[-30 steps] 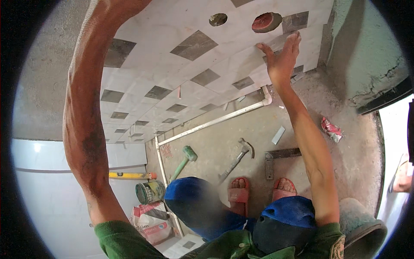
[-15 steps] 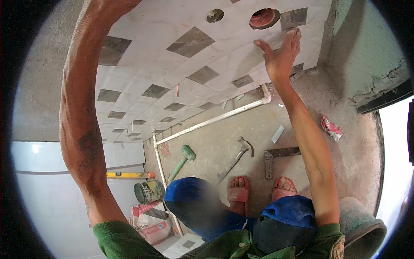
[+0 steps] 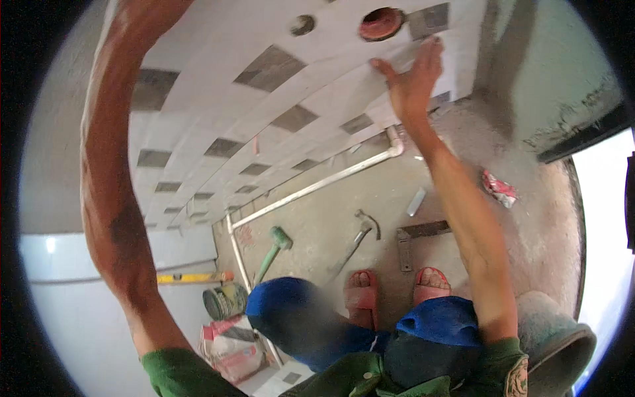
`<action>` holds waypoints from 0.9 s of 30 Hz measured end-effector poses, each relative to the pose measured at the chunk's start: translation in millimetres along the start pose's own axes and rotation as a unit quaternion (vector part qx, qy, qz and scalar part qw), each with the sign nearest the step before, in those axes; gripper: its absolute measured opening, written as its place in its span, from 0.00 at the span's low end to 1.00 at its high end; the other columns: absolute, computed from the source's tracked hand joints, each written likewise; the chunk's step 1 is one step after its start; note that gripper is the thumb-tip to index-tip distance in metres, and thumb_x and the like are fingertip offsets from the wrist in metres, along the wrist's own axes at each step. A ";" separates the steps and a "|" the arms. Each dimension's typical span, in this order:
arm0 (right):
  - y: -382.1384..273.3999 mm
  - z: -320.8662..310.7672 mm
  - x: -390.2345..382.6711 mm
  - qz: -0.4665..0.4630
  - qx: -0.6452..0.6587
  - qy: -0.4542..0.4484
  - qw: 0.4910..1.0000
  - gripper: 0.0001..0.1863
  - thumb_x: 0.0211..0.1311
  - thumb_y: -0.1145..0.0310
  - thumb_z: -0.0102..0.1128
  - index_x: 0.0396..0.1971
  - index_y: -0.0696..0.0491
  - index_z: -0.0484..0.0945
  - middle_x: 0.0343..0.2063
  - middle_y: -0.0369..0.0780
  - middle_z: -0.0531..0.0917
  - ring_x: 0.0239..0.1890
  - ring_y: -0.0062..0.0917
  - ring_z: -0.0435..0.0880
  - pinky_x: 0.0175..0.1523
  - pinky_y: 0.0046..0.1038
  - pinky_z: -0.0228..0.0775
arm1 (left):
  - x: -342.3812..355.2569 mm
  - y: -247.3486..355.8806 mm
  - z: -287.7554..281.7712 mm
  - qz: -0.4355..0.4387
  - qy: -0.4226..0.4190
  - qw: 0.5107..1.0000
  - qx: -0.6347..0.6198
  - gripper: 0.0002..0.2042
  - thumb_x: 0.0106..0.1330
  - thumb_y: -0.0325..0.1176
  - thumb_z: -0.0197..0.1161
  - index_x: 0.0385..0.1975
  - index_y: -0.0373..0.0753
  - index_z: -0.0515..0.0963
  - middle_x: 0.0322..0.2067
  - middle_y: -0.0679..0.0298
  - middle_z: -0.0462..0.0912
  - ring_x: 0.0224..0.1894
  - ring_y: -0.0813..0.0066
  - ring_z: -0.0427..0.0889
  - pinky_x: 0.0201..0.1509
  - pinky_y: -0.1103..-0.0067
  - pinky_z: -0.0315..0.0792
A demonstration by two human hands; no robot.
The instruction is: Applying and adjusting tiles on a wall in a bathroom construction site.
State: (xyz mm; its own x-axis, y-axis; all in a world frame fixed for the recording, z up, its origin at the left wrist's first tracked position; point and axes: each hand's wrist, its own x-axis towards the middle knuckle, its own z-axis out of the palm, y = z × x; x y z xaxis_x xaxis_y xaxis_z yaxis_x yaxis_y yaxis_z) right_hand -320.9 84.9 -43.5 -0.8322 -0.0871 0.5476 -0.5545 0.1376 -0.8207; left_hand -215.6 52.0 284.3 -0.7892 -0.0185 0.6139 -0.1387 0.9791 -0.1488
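Note:
White wall tiles (image 3: 331, 79) with grey square insets cover the wall in front of me. My right hand (image 3: 414, 83) lies against them with thumb and fingers spread, just below a round hole (image 3: 381, 24) with a reddish pipe inside. A smaller round hole (image 3: 302, 25) is cut further left. My left forearm (image 3: 109, 165) reaches up along the tiles on the left. The left hand itself is beyond the upper edge, so what it touches is hidden.
On the floor lie a green mallet (image 3: 272, 251), a claw hammer (image 3: 357, 239), a metal square (image 3: 417, 238) and a crumpled red wrapper (image 3: 499, 188). White pipe (image 3: 311, 188) runs along the wall foot. At left are a yellow level (image 3: 192, 278), a can (image 3: 223, 301) and a bag (image 3: 233, 351); a bucket (image 3: 552, 337) stands right.
The view has shifted slightly, so wall and floor things sit a little further left and the holes higher. My right hand keeps its place on the tiles under the larger hole.

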 end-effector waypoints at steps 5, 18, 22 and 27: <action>-1.2 1.7 -0.5 0.011 0.019 0.021 1.000 0.61 0.41 0.50 0.77 0.67 0.69 0.49 0.68 0.61 0.50 0.68 0.57 0.51 0.71 0.49 0.45 | 6.2 27.1 1.4 -0.045 -0.043 0.998 -0.034 0.17 0.51 0.28 0.68 0.42 0.30 0.82 0.29 0.57 0.85 0.29 0.71 0.84 0.37 0.75 0.78; -9.3 1.8 -1.2 0.043 0.044 0.004 0.998 0.64 0.37 0.49 0.79 0.67 0.68 0.49 0.69 0.58 0.47 0.68 0.56 0.48 0.70 0.47 0.49 | 27.7 -72.9 -3.1 0.036 -0.094 0.975 0.196 0.27 0.61 0.50 0.66 0.58 0.42 0.75 0.52 0.57 0.81 0.49 0.67 0.82 0.57 0.72 0.73; -8.5 0.9 -1.3 0.046 0.037 0.004 0.998 0.63 0.37 0.50 0.79 0.66 0.69 0.50 0.69 0.58 0.47 0.67 0.56 0.49 0.69 0.47 0.51 | 28.4 -80.4 4.4 0.043 -0.068 0.974 0.213 0.27 0.61 0.48 0.66 0.58 0.42 0.75 0.51 0.55 0.81 0.48 0.66 0.83 0.55 0.72 0.75; -8.5 0.9 -1.2 0.029 0.042 0.023 0.998 0.63 0.36 0.49 0.79 0.67 0.67 0.50 0.69 0.58 0.48 0.66 0.56 0.50 0.69 0.47 0.52 | 28.1 -96.4 9.6 0.047 -0.030 0.969 0.242 0.26 0.61 0.47 0.66 0.58 0.43 0.76 0.50 0.53 0.81 0.47 0.65 0.84 0.53 0.71 0.77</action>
State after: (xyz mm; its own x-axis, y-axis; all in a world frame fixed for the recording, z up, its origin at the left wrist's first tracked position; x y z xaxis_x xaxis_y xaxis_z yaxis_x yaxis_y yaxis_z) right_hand -315.1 82.9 -37.4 -0.8625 -0.0367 0.5047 -0.5060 0.0578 -0.8606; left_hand -230.2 -44.8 308.5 -0.8430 0.0406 0.5364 -0.3174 0.7675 -0.5569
